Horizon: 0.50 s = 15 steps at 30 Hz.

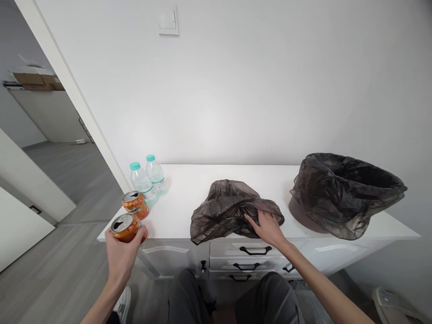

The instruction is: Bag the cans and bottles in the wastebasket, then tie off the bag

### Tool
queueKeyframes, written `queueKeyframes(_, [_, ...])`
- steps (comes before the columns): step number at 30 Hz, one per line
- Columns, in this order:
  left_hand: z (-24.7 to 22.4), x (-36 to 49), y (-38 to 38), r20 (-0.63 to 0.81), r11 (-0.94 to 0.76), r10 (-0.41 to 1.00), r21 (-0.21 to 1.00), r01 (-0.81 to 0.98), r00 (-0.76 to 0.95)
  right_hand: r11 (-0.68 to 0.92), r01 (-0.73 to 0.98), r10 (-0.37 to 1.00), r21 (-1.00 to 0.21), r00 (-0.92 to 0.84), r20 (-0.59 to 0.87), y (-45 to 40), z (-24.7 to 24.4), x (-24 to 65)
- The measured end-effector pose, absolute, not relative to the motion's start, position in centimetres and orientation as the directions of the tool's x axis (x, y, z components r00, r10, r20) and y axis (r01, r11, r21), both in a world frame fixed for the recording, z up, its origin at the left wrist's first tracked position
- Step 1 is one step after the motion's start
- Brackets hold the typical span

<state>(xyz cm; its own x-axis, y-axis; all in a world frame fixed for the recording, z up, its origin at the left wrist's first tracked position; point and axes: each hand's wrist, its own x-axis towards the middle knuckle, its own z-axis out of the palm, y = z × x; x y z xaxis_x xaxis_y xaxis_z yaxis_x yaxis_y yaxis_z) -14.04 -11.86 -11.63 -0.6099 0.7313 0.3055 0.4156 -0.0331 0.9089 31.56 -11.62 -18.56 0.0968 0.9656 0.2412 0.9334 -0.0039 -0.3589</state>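
Observation:
My left hand (122, 252) is wrapped round an orange drink can (125, 228) with an opened top, at the left front corner of the white cabinet top. Just behind it stands a second orange can (135, 204), also opened. Near the middle, a dark, see-through plastic bag (226, 204) lies crumpled on the surface. My right hand (268, 227) reaches into the bag's mouth at its right side; the thumb is apart from the fingers, whose tips are partly covered by the film, so I cannot make out a firm grip.
Two clear bottles with teal caps, one nearer (141, 181) and one farther (155, 173), stand behind the cans. A bin lined with a dark bag (332, 193) stands at the right. The cabinet's drawers (254, 250) face my knees. A doorway opens at the left.

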Motion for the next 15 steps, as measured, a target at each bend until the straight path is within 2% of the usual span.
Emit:
queueKeyframes(7, [-9.5,-16.6,-11.0,0.236,0.051,0.685,0.928,0.368,-0.689,-0.031,0.954,0.96,-0.297,0.111,0.256,-11.5,-19.4,31.4])
queueKeyframes(15, [-9.8,-16.5,-9.6,0.248,0.087,0.74,0.886,0.456,-0.625,0.023,0.931,0.96,-0.365,0.081,0.269,-11.7,-18.8,31.4])
